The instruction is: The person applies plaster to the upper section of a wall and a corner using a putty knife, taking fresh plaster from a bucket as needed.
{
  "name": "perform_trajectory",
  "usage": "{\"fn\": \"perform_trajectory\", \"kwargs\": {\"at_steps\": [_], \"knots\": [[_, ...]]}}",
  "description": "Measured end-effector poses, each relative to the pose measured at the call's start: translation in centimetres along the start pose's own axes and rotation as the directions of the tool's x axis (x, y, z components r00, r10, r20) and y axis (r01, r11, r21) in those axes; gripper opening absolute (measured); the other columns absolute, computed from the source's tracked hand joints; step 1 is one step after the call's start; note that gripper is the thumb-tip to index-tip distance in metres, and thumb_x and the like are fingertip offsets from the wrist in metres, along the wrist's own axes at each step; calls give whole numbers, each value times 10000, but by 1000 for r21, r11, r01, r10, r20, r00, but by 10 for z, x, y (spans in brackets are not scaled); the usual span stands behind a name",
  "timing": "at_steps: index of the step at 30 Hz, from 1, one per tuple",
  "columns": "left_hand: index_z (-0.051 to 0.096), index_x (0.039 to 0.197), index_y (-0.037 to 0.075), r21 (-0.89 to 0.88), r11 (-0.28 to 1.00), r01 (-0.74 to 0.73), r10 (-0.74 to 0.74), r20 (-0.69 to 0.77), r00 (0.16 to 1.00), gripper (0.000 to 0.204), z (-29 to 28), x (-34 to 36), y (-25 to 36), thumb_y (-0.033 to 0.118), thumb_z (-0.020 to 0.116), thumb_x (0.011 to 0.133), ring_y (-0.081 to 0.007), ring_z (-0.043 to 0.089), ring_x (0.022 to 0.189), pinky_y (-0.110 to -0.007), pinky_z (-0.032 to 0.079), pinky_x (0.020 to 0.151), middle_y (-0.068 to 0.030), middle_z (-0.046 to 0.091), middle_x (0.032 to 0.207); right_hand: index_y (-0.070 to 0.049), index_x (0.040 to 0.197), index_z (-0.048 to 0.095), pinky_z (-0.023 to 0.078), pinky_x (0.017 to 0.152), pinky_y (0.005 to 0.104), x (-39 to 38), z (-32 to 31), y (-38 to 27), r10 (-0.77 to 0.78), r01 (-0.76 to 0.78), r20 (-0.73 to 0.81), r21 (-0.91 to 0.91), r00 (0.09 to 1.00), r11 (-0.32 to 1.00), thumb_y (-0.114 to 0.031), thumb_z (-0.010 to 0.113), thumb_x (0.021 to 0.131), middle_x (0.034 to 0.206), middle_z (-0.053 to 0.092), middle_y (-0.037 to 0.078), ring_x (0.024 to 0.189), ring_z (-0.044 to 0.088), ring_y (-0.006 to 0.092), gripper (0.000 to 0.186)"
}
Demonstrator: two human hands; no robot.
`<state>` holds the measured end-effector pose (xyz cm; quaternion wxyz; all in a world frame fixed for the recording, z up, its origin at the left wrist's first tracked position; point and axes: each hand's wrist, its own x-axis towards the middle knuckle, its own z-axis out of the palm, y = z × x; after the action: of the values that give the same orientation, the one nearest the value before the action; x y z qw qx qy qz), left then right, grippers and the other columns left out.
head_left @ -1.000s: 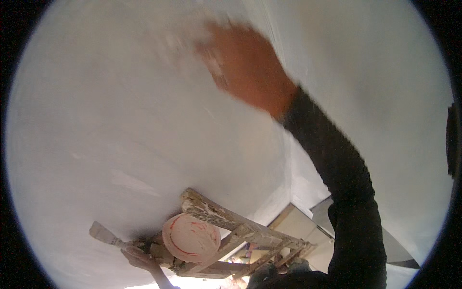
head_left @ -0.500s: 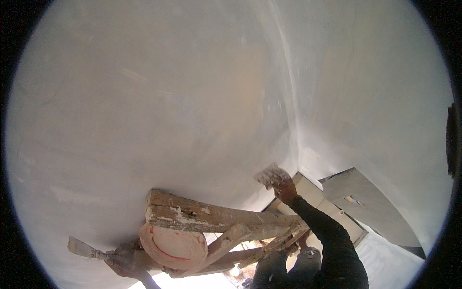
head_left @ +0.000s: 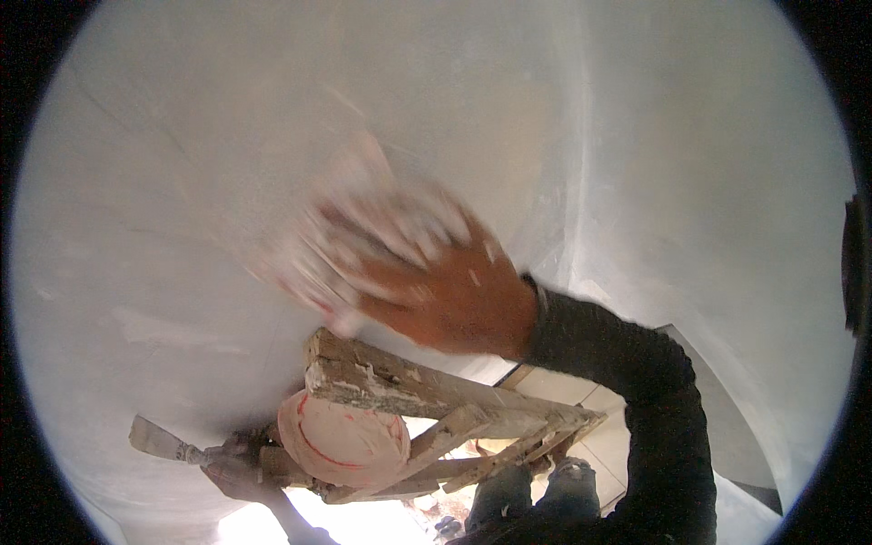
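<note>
My right hand [head_left: 445, 282] is up against the pale wall [head_left: 227, 118], its fingers smeared by motion. Under the fingers is a whitish flat piece [head_left: 304, 245], too blurred to name more exactly. At the lower left, my left hand [head_left: 234, 468] grips a putty knife [head_left: 163, 440], its blade angled up and left toward the wall. Beside that hand sits a round tub [head_left: 343, 440] smeared with pale pinkish putty and marked with red curved lines. A worn, paint-splashed wooden frame [head_left: 400, 377] borders the tub.
Below the wooden frame are legs in jeans [head_left: 500, 500] and bright ground. A wall corner [head_left: 577, 182] runs down right of my right hand. Pale tiles [head_left: 554, 383] and a grey panel [head_left: 740, 427] lie at the lower right. A dark object [head_left: 852, 263] shows at the right rim.
My right hand has moved up and left from near the corner and appears much larger, stretched across the wall. My left hand with the putty knife has hardly moved. The view has shifted slightly.
</note>
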<state>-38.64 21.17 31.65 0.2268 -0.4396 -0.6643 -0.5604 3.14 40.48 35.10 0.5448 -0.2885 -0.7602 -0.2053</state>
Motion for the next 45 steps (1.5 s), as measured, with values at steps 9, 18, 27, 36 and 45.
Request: {"fn": "perform_trajectory", "kwargs": {"at_steps": [9,18,27,36,45], "knots": [[468,1267,-44,-110,993,45,-62,-156,986,794,-4,-4,-10,657,464,892,-233,605,849,-363,513,729,-134,596,973,-148,1330,526,296,1113,529,-330,88,-39,-123,29,624,159,771,987,-330,511,911,1475,389,148,1366,363,310,458],[462,1141,-36,-224,974,-22,38,69,997,840,-14,14,-17,706,604,774,-234,547,710,-403,493,662,-84,543,756,-117,1173,608,352,1056,509,-455,78,-20,451,-518,602,-71,659,852,-102,579,824,1305,555,116,1208,522,312,350],[516,865,2,4,951,-308,308,45,950,515,13,-4,36,508,469,952,-240,571,565,-394,531,546,-115,564,681,-178,1172,639,375,1039,501,-161,-40,125,332,-350,-128,-165,935,922,-163,597,839,1290,581,91,1218,521,321,336],[529,871,8,-37,973,-229,230,32,973,530,22,-11,47,532,490,935,-227,568,574,-377,523,558,-109,565,682,-249,1241,567,358,1040,567,-296,32,102,355,-353,228,-52,907,934,-53,703,678,1455,434,8,1350,389,305,611],[585,939,9,285,913,-293,300,19,954,590,22,-15,54,553,357,975,-318,579,734,-440,492,646,-147,591,815,-162,1221,607,442,992,447,-490,95,-14,831,-886,316,83,458,456,-56,585,831,1272,598,92,1136,564,312,405]]}}
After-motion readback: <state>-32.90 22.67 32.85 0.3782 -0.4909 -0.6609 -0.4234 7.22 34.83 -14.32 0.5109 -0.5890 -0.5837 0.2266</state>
